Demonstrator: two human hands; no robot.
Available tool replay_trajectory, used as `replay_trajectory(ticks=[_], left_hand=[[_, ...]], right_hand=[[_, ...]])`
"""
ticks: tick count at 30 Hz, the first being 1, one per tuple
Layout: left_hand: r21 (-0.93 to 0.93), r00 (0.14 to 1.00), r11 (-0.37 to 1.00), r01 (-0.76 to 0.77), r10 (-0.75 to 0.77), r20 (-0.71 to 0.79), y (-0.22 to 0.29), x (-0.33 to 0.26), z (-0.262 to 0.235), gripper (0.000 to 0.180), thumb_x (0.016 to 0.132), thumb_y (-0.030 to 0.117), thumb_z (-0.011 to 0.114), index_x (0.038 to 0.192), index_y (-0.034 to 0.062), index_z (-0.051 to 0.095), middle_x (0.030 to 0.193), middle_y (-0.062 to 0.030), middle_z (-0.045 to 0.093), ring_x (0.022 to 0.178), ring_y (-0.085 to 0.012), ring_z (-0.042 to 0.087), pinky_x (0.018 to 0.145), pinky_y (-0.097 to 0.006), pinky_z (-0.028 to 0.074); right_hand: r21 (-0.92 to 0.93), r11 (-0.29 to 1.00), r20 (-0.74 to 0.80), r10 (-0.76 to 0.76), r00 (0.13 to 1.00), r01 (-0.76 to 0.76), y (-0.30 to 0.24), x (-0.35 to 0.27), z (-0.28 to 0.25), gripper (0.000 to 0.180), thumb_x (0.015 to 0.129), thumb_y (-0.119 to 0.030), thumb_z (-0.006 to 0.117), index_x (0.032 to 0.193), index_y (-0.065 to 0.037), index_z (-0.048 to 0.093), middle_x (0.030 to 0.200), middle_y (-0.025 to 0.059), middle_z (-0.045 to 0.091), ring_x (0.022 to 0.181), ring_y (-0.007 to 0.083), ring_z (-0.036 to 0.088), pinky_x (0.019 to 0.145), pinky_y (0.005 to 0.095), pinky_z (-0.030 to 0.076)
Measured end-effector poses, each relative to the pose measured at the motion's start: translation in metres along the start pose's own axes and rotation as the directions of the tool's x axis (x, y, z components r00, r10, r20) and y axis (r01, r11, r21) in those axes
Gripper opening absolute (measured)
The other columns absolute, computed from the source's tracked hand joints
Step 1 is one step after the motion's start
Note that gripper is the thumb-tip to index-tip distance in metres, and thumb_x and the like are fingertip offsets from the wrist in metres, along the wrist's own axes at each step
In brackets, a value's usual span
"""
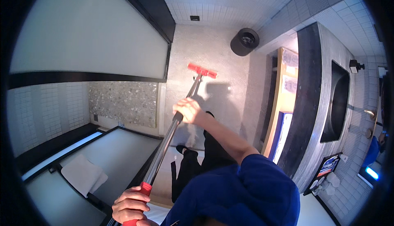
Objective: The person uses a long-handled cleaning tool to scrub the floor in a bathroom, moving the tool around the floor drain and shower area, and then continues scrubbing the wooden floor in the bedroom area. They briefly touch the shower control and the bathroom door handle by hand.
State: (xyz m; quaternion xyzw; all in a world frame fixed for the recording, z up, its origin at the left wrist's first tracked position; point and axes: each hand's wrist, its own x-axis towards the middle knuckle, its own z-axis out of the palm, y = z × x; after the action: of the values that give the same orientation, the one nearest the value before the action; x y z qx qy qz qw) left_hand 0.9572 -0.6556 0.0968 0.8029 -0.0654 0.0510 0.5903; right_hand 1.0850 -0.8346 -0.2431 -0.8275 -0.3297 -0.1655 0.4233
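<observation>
I hold a long floor wiper with both hands. Its red head (pixel 202 70) rests on the pale speckled floor (pixel 217 62) ahead of me. The shiny metal pole (pixel 163 147) runs back from the head toward my lower left and ends in a red grip (pixel 144 188). My right hand (pixel 188 110) is wrapped around the pole about halfway up, arm stretched forward. My left hand (pixel 130 206) is closed on the red grip at the pole's near end. My black-clad legs and feet (pixel 193 160) stand just right of the pole.
A black round bin (pixel 244 41) stands on the floor beyond the wiper head. A dark counter (pixel 310 103) with a sunken basin (pixel 337 99) and a wall tap (pixel 356 66) runs along the right. A folded white towel (pixel 83 174) lies lower left; a glass panel (pixel 90 37) is upper left.
</observation>
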Motion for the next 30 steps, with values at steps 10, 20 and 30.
replay_trajectory(ticks=[10,20,30], left_hand=[[-0.252,0.990,0.968,0.016,-0.050,-0.130,-0.070,0.037,0.090,0.039,0.082,0.035,0.072,0.067,0.0069,0.051,0.067,-0.0079,0.062,0.074,-0.0283,0.065,0.092,-0.049,0.046],[-0.213,0.980,0.957,0.194,-0.182,0.078,-0.114,-0.017,0.089,0.017,0.066,-0.009,0.065,0.069,0.0019,0.052,0.079,-0.0120,0.062,0.090,-0.0318,0.062,0.095,-0.049,0.043],[0.098,0.983,0.995,-0.023,0.005,0.183,0.014,-0.140,-0.131,0.033,0.084,0.040,0.069,0.069,0.0113,0.059,0.064,-0.0038,0.064,0.067,-0.0175,0.069,0.072,-0.037,0.058]], right_hand=[[-0.181,0.921,0.405,0.390,0.827,-0.345,0.139,-0.005,-0.081,0.027,0.062,-0.015,0.070,0.088,-0.016,0.059,0.085,0.0073,0.060,0.090,0.0273,0.059,0.079,0.0411,0.042],[-0.301,0.860,0.540,0.509,0.670,-0.411,0.128,-0.056,-0.027,0.014,0.069,-0.018,0.069,0.082,-0.014,0.064,0.083,0.0100,0.060,0.091,0.0284,0.061,0.078,0.0408,0.047],[0.253,0.812,0.612,0.286,0.737,-0.525,-0.220,-0.118,0.145,0.022,0.068,-0.022,0.067,0.085,-0.011,0.058,0.083,0.0106,0.059,0.095,0.0308,0.059,0.084,0.0402,0.044]])
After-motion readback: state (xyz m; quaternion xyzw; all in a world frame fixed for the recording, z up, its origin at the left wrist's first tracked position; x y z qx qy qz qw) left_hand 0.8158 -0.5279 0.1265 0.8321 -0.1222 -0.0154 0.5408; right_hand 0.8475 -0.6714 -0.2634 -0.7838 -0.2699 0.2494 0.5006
